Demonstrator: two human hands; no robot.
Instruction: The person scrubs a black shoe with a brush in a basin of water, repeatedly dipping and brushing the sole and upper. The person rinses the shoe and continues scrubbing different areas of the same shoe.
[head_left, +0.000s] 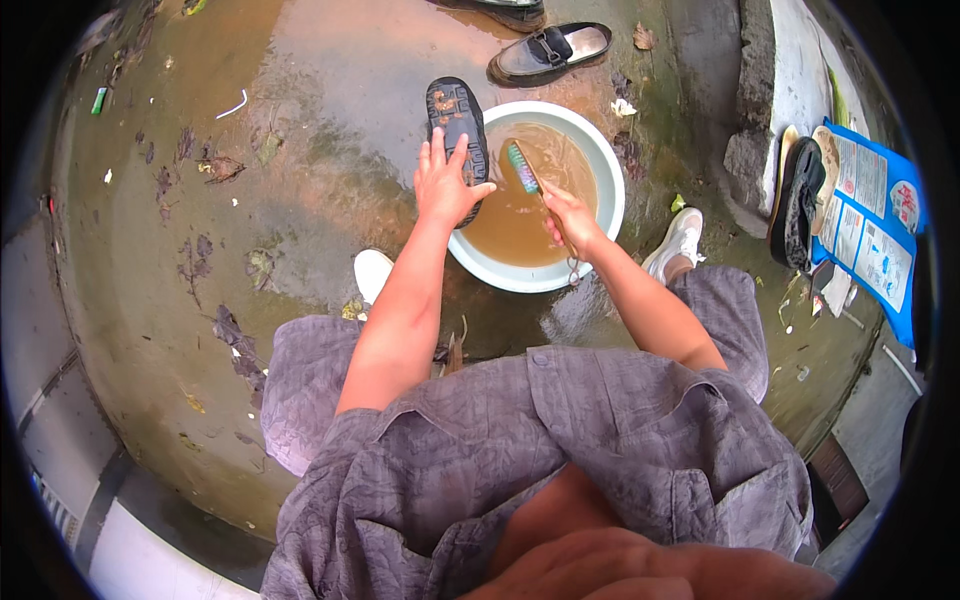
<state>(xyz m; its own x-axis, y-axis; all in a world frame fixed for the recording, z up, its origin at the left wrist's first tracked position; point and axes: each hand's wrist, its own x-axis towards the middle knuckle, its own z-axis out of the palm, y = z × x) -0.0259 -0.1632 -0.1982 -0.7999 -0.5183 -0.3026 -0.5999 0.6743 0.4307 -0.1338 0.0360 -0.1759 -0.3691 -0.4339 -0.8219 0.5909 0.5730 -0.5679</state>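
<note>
My left hand (442, 180) bears on the upturned sole of a black shoe (455, 112), holding it at the left rim of a pale plastic basin (611, 161). Its fingers are spread and the thumb reaches past the sole's right edge. Brownish bits stick to the treads near the shoe's far end. Muddy brown water (502, 240) is in the basin. Over this water, my right hand (571, 221) grips a scrubbing brush (534, 169) by its slim brown handle. The brush has green and purplish bristles, and a ring hangs at the handle's near end.
Beyond the basin lies a black buckled slip-on shoe (551, 56), with another dark shoe (514, 11) cut off above it. At right, a dark fuzzy shoe (799, 202) leans by a blue printed package (874, 210) near a rough concrete block (754, 120). Fallen leaves (221, 169) litter the wet ground.
</note>
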